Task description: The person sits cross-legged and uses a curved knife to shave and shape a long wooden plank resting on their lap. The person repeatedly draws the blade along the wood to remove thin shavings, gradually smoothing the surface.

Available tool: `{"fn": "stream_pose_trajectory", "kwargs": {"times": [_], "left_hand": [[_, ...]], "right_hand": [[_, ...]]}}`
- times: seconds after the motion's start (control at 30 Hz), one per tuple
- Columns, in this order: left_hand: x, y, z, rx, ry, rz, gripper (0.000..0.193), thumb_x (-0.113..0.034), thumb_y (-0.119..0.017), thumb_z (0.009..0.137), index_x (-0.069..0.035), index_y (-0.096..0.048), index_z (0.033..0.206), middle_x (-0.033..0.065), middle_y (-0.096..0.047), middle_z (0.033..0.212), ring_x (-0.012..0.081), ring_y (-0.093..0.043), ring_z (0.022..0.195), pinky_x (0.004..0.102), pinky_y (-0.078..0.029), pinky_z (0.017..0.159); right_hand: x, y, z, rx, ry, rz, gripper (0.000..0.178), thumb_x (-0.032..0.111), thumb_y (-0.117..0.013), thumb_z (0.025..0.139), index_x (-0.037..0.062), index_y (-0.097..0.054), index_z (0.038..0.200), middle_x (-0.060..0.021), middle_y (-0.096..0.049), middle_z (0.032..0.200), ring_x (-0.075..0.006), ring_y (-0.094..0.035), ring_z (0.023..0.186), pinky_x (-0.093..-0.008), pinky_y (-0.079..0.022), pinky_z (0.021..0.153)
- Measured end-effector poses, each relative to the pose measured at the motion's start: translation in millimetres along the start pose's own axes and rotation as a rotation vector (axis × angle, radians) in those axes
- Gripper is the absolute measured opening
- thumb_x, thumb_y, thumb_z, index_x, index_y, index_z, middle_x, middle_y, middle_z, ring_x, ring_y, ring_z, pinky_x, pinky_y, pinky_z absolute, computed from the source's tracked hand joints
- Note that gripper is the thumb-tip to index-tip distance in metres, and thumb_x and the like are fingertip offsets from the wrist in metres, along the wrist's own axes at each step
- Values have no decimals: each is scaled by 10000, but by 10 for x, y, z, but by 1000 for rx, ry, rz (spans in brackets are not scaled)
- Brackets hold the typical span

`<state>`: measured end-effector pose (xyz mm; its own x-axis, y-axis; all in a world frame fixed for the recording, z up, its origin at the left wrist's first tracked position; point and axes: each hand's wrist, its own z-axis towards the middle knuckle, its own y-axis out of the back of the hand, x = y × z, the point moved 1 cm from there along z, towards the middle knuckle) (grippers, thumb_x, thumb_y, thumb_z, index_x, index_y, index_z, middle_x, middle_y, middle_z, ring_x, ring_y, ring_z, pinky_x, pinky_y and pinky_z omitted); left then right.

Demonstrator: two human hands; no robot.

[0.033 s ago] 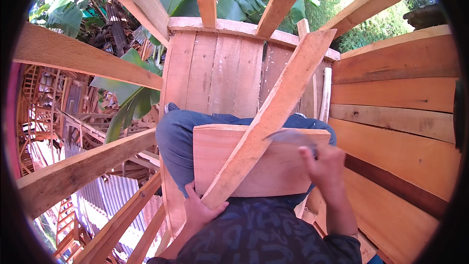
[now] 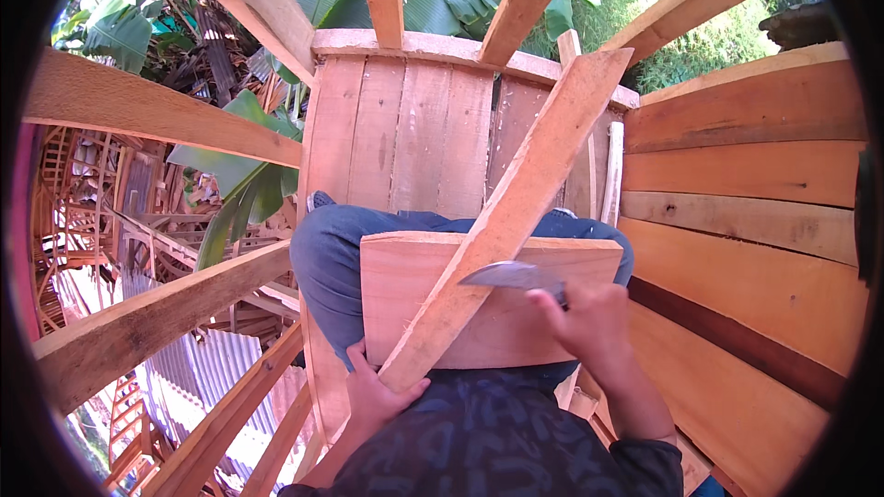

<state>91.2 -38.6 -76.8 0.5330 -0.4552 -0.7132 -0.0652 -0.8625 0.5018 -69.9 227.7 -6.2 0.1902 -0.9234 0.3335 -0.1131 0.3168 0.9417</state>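
Observation:
A long wooden plank (image 2: 516,212) slants from my lap up to the far right, its near end gripped by my left hand (image 2: 382,396). Under it, a wide wooden board (image 2: 433,299) lies across my thighs. My right hand (image 2: 594,317) is wrapped around the handle of a curved-blade knife (image 2: 511,276); most of the handle is hidden by the fingers. The blade points left, and its tip overlaps the plank's right edge about midway along the near half. I cannot tell how deep the blade sits in the wood.
Plank flooring (image 2: 419,138) with pale shavings lies beyond my knees, bounded by a low beam (image 2: 442,48). Wooden rails (image 2: 166,110) stand to the left and ahead. A plank wall (image 2: 746,212) closes the right side. Corrugated sheets (image 2: 216,373) and banana leaves (image 2: 249,175) show outside.
My right hand has moved left and slightly down, bringing the knife further across the plank. The left hand still grips the plank's near end.

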Motion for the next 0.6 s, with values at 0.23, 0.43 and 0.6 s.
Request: {"fn": "stream_pose_trajectory", "kwargs": {"times": [0.23, 0.43, 0.6], "left_hand": [[-11, 30, 27, 2, 42, 15, 1004, -467, -858, 555, 26, -291, 1221, 256, -629, 926, 383, -663, 846, 417, -531, 725], [-62, 60, -11, 10, 50, -13, 913, -397, -851, 576, 4, -307, 1190, 214, -603, 996, 323, -637, 938, 389, -492, 809], [-141, 39, -3, 20, 111, -70, 912, -403, -846, 575, -3, -305, 1192, 210, -586, 1014, 314, -613, 966, 391, -472, 835]], "right_hand": [[-90, -101, 259, 4, 102, -50, 564, 521, -645, 799, 6, -565, 586, -183, -528, 545, -349, -560, 516, -424, -402, 472], [-1105, 281, 477, -251, -521, -1, 602, 482, -522, 917, -47, -577, 636, -208, -488, 510, -358, -526, 482, -402, -393, 470], [-430, 279, 73, -98, -373, 215, 557, 484, -607, 855, -16, -593, 608, -179, -483, 473, -319, -524, 450, -379, -398, 461]]}}
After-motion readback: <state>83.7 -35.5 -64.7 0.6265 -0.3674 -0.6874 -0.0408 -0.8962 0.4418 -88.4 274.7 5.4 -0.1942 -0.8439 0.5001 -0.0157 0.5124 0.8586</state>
